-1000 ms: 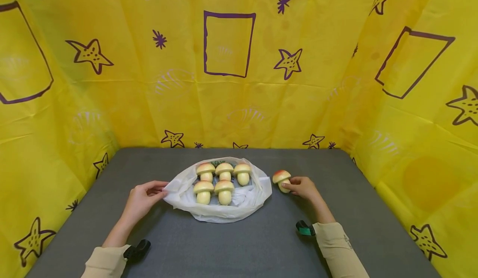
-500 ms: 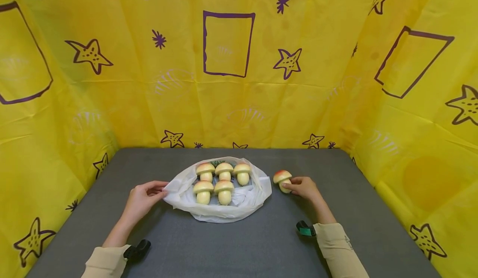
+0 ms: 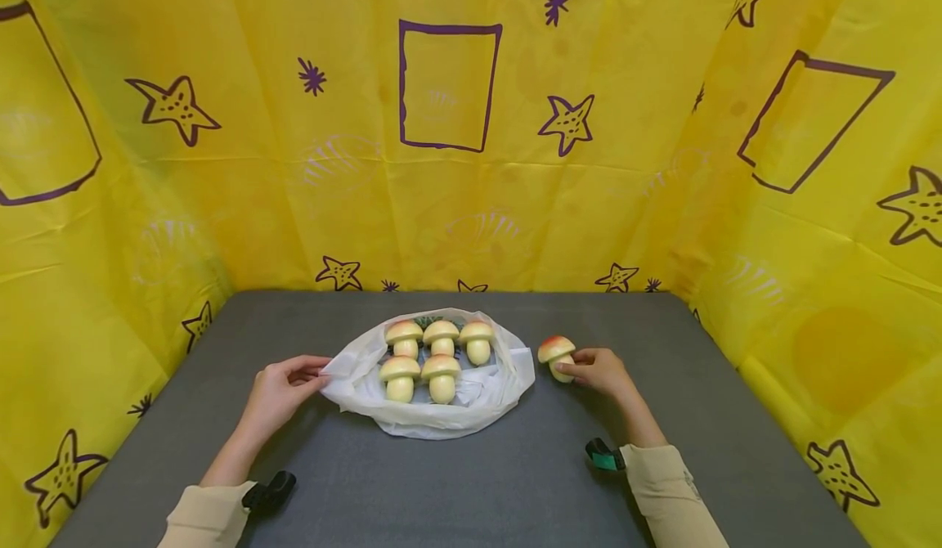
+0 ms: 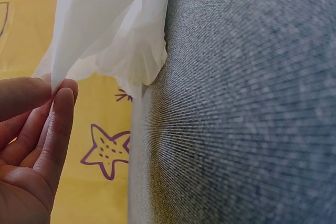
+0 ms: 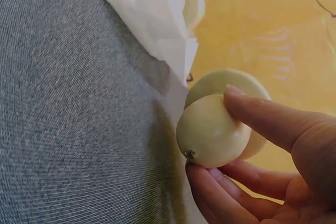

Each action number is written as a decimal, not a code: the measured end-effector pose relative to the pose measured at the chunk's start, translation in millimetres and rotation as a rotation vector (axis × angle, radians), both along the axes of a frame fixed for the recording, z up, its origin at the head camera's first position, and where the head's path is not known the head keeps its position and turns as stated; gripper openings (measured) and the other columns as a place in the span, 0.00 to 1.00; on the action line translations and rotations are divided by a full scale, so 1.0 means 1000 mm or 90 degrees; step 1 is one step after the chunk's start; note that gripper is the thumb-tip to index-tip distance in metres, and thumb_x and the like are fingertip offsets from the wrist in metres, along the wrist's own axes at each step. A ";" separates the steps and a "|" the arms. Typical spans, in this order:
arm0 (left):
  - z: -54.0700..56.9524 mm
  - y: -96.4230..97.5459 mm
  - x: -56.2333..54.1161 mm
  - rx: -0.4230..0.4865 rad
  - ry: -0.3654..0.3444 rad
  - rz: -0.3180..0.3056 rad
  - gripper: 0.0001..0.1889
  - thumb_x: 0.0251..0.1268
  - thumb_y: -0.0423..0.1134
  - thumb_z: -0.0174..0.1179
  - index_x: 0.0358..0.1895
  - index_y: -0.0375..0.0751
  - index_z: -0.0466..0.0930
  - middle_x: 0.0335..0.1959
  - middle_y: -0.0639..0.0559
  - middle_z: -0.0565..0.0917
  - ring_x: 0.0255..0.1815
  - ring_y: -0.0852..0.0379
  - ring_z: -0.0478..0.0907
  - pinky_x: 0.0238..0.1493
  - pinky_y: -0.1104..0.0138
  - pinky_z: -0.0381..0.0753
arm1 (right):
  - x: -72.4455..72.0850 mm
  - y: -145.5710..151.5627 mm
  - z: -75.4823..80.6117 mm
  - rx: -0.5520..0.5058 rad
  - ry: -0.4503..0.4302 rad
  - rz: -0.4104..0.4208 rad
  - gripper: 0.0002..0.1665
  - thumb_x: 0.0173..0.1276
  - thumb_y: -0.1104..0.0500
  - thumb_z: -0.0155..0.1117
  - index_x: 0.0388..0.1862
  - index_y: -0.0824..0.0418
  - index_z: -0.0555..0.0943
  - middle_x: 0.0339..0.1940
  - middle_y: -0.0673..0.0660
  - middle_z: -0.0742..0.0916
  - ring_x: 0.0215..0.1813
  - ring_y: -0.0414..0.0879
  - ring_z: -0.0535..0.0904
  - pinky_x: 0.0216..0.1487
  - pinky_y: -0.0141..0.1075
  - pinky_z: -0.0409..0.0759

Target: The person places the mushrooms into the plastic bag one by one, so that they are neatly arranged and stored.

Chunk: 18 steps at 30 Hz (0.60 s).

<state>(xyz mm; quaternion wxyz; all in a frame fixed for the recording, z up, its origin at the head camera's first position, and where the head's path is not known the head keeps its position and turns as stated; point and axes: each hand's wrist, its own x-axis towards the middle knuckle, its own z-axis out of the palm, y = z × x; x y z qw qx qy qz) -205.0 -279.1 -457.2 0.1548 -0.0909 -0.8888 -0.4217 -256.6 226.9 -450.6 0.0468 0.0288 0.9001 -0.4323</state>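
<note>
A white plastic bag [image 3: 434, 424] lies opened out on the grey table, its rim folded round several toy mushrooms [image 3: 441, 372] with cream stems and reddish caps. My left hand [image 3: 278, 393] pinches the bag's left corner between thumb and fingertips; the left wrist view shows the thin plastic [image 4: 94, 19] drawn up from that pinch. Just right of the bag, my right hand [image 3: 602, 370] holds one more toy mushroom [image 3: 553, 349] by its stem, cap tilted up and to the left. In the right wrist view, thumb and fingers sit on either side of the pale stem [image 5: 212, 129].
Dark grey cloth covers the table [image 3: 441, 491]. Yellow curtains [image 3: 456, 204] printed with purple starfish and frames enclose its back and both sides. Something green and leafy [image 3: 429, 321] shows at the bag's far rim. Black bands [image 3: 271, 492] are strapped round both wrists.
Almost nothing differs. Both hands keep their places, the left on the bag's corner and the right on the toy mushroom; the whole head view shifts very slightly.
</note>
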 end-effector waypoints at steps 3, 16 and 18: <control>0.001 0.000 -0.001 -0.001 0.002 -0.004 0.13 0.55 0.39 0.68 0.44 0.41 0.85 0.33 0.49 0.85 0.29 0.68 0.78 0.31 0.77 0.79 | 0.003 -0.001 0.004 0.000 0.012 0.003 0.31 0.56 0.49 0.72 0.49 0.72 0.80 0.39 0.63 0.88 0.33 0.47 0.84 0.38 0.39 0.82; 0.003 0.004 -0.001 0.004 -0.001 0.007 0.13 0.54 0.38 0.69 0.43 0.39 0.85 0.32 0.46 0.85 0.28 0.68 0.78 0.31 0.78 0.78 | 0.009 -0.010 0.020 0.022 0.047 0.026 0.31 0.56 0.45 0.71 0.48 0.67 0.82 0.39 0.60 0.88 0.35 0.46 0.83 0.36 0.34 0.80; 0.003 0.004 -0.001 0.005 -0.004 0.008 0.13 0.55 0.38 0.69 0.44 0.39 0.85 0.33 0.46 0.85 0.29 0.68 0.78 0.31 0.78 0.78 | 0.010 -0.012 0.022 0.022 0.048 0.028 0.31 0.56 0.45 0.71 0.48 0.68 0.82 0.39 0.61 0.88 0.35 0.46 0.83 0.37 0.35 0.80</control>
